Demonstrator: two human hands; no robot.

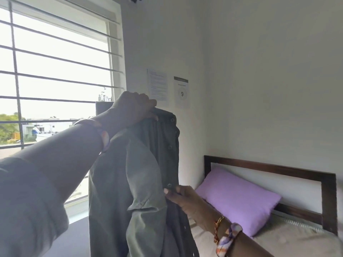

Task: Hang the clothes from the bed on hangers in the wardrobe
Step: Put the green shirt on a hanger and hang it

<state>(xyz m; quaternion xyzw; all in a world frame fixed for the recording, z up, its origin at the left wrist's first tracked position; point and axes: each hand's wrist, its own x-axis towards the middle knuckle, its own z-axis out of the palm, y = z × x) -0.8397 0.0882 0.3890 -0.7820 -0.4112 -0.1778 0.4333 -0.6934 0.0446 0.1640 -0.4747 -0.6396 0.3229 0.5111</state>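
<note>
Head view, left hand [133,108] raised gripping shirt [130,182]

Grey-green shirt [130,182] with dark buttons, lilac pillow [239,197], seemingly beige sheet [289,243], dark-brown headboard [328,201].

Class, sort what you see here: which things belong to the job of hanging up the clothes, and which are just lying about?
Part of the job:
grey-green shirt
left hand, gripping its collar
right hand, pinching its button edge
bed

Just there:
purple pillow
wall notices
barred window
</note>
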